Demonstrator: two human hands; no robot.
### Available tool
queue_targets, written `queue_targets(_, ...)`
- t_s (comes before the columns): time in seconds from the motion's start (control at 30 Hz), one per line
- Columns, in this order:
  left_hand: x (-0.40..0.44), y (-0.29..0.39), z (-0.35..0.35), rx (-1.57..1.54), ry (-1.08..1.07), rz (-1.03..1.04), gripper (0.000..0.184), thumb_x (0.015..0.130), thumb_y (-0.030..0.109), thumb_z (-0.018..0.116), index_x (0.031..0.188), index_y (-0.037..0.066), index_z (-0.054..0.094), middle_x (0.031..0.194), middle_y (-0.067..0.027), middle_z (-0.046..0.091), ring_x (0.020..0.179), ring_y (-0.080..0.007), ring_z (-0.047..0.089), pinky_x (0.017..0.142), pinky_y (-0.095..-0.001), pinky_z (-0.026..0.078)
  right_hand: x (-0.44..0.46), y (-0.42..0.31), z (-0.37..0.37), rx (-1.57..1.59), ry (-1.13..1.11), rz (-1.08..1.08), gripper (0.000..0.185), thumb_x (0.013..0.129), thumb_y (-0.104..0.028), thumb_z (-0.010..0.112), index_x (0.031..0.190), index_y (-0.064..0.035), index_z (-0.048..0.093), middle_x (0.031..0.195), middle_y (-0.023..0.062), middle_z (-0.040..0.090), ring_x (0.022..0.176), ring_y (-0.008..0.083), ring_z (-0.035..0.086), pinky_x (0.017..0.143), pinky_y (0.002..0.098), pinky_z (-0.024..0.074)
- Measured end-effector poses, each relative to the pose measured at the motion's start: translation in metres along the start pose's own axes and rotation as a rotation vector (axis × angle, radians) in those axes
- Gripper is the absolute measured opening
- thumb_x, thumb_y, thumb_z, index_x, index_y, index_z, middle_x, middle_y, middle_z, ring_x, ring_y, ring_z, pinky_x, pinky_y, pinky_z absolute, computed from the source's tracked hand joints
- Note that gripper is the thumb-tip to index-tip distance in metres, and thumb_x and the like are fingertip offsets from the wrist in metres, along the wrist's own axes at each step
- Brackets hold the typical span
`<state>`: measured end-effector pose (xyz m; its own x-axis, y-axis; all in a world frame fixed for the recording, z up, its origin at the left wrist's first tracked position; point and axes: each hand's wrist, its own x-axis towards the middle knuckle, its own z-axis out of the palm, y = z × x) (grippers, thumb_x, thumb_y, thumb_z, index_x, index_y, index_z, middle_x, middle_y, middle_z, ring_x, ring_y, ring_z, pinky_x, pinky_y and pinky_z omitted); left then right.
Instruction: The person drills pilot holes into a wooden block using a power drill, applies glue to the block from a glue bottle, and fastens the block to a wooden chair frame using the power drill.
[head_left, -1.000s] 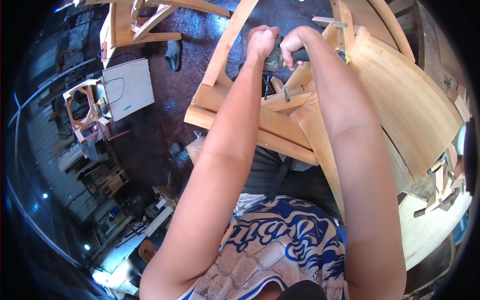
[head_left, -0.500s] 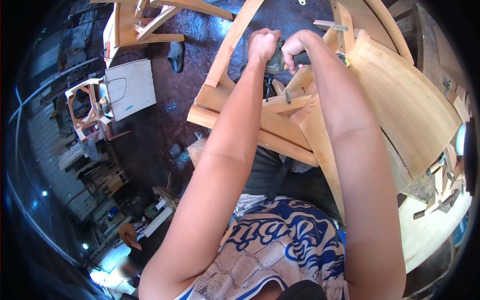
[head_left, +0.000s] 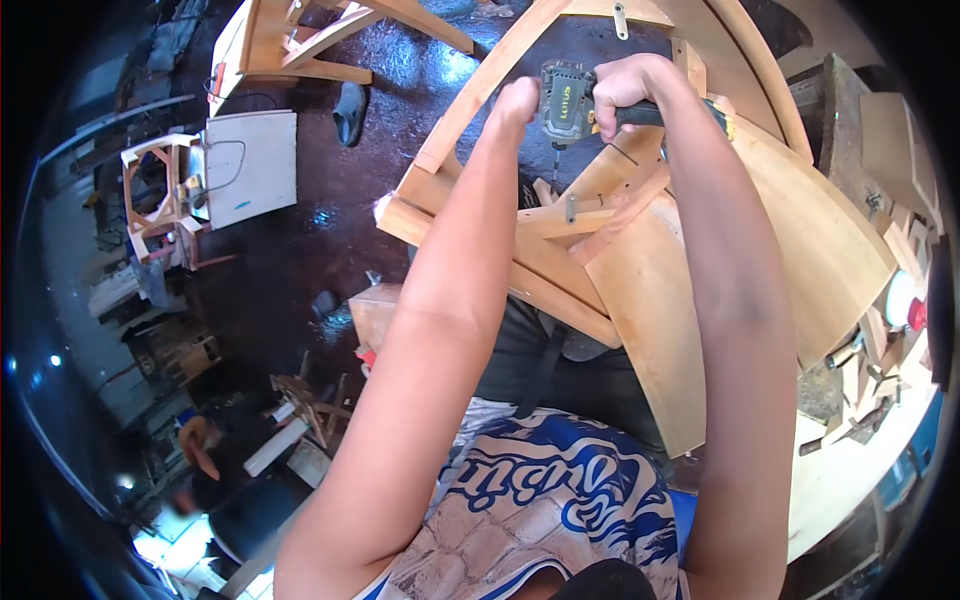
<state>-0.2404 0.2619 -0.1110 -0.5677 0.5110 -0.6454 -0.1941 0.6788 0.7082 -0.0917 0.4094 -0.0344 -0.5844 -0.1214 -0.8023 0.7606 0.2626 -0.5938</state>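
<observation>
My right hand [head_left: 628,92] is wrapped round the handle of a cordless drill [head_left: 567,108], its body marked LOTUS. The bit points down toward the underside of a wooden chair frame [head_left: 520,235]. Beside the drill's left side, my left hand [head_left: 517,101] is closed; its fingers are mostly turned away, so what they hold cannot be seen. Below the drill, a small metal bracket [head_left: 571,208] stands on a brace of the frame. Another metal plate [head_left: 620,21] is fixed to the far rail. A broad wooden panel [head_left: 655,310] slopes down between my arms.
A grey sandal [head_left: 349,114] lies on the dark floor, left of the frame. Farther left are a white board [head_left: 252,170] and a small wooden frame [head_left: 160,190]. Wood offcuts [head_left: 880,375] are piled at right. Another wooden furniture piece [head_left: 330,45] stands at the upper left.
The drill has come into fuller view, with its bit visible. My right hand has moved slightly right and my left hand slightly left and down. The view has shifted a little.
</observation>
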Motion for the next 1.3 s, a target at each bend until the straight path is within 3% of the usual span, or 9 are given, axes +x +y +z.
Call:
queue_targets(0.03, 0.003, -0.006, -0.002, 0.337, -0.051, 0.036, 0.041, 0.095, 0.036, 0.052, 0.088, 0.002, 0.073, 0.095, -0.0154, 0.074, 0.089, -0.0276, 0.068, 0.085, -0.0418, 0.051, -0.007, 0.001, -0.003, -0.099, 0.053, 0.001, 0.020, 0.060, -0.005, 0.079, 0.078, 0.0020, 0.072, 0.069, 0.0111, 0.068, 0.054, 0.0187, 0.062, 0.051, 0.0344, 0.0494)
queue_targets(0.17, 0.005, -0.045, 0.014, 0.844, -0.191, -0.058, 0.044, 0.085, 0.032, 0.066, 0.118, 0.004, 0.072, 0.128, -0.0151, 0.068, 0.121, -0.0341, 0.062, 0.099, -0.0439, 0.050, -0.062, -0.014, -0.002, -0.349, 0.270, 0.091, 0.019, 0.060, -0.006, 0.074, 0.078, 0.0012, 0.073, 0.070, 0.0126, 0.068, 0.059, 0.0228, 0.064, 0.055, 0.0398, 0.0503)
queue_targets(0.27, -0.032, -0.045, 0.034, 0.985, -0.539, -0.036, 0.043, 0.075, 0.030, 0.075, 0.112, 0.009, 0.076, 0.107, -0.0108, 0.073, 0.097, -0.0245, 0.067, 0.084, -0.0394, 0.053, -0.094, -0.012, 0.007, -0.464, 0.379, 0.173, 0.017, 0.060, -0.003, 0.070, 0.075, 0.0036, 0.071, 0.069, 0.0152, 0.067, 0.059, 0.0267, 0.064, 0.055, 0.0419, 0.0497)
queue_targets(0.37, -0.058, -0.047, 0.046, 1.090, -0.608, -0.069, 0.047, 0.072, 0.034, 0.078, 0.113, 0.012, 0.077, 0.118, -0.0100, 0.072, 0.107, -0.0277, 0.066, 0.090, -0.0409, 0.052, -0.109, 0.001, 0.013, -0.513, 0.532, 0.172, 0.016, 0.059, -0.002, 0.066, 0.073, 0.0031, 0.071, 0.067, 0.0173, 0.064, 0.059, 0.0309, 0.061, 0.055, 0.0437, 0.0473)
queue_targets(0.63, -0.101, -0.058, 0.060, 1.250, -0.510, 0.000, 0.056, 0.068, 0.042, 0.085, 0.114, 0.013, 0.076, 0.121, -0.0087, 0.072, 0.114, -0.0291, 0.067, 0.094, -0.0406, 0.053, -0.119, 0.049, 0.021, -0.353, 0.580, 0.004, 0.019, 0.059, -0.005, 0.066, 0.077, 0.0028, 0.067, 0.070, 0.0200, 0.066, 0.064, 0.0343, 0.065, 0.059, 0.0442, 0.0490)
queue_targets(0.8, -0.110, -0.057, 0.062, 1.311, -0.409, 0.063, 0.064, 0.063, 0.054, 0.085, 0.115, 0.017, 0.077, 0.115, -0.0082, 0.074, 0.109, -0.0269, 0.069, 0.094, -0.0385, 0.054, -0.125, 0.046, 0.031, -0.423, 0.642, -0.052, 0.039, 0.057, -0.002, 0.066, 0.096, 0.0027, 0.067, 0.082, 0.0255, 0.069, 0.078, 0.0407, 0.068, 0.070, 0.0455, 0.0529)
queue_targets(0.93, -0.110, -0.060, 0.064, 1.358, -0.392, 0.089, 0.064, 0.063, 0.056, 0.083, 0.115, 0.020, 0.077, 0.116, -0.0075, 0.074, 0.111, -0.0268, 0.068, 0.095, -0.0389, 0.054, -0.126, 0.049, 0.031, -0.435, 0.619, -0.068, 0.037, 0.059, -0.004, 0.065, 0.095, 0.0031, 0.066, 0.081, 0.0261, 0.068, 0.079, 0.0403, 0.068, 0.070, 0.0461, 0.0531)
queue_targets(1.0, -0.112, -0.057, 0.064, 1.344, -0.383, 0.064, 0.059, 0.064, 0.055, 0.082, 0.114, 0.022, 0.077, 0.116, -0.0071, 0.074, 0.112, -0.0266, 0.068, 0.095, -0.0386, 0.054, -0.126, 0.050, 0.033, -0.415, 0.678, -0.126, 0.017, 0.061, -0.008, 0.066, 0.075, -0.0013, 0.073, 0.081, 0.0216, 0.071, 0.078, 0.0369, 0.069, 0.069, 0.0447, 0.0527)
queue_targets(1.3, -0.114, -0.054, 0.065, 1.369, -0.358, 0.072, 0.053, 0.064, 0.052, 0.081, 0.108, 0.022, 0.079, 0.112, -0.0073, 0.075, 0.109, -0.0283, 0.069, 0.093, -0.0391, 0.055, -0.134, 0.044, 0.034, -0.462, 0.671, -0.117, 0.019, 0.060, -0.008, 0.066, 0.076, -0.0029, 0.074, 0.085, 0.0226, 0.071, 0.083, 0.0385, 0.069, 0.073, 0.0454, 0.0538)
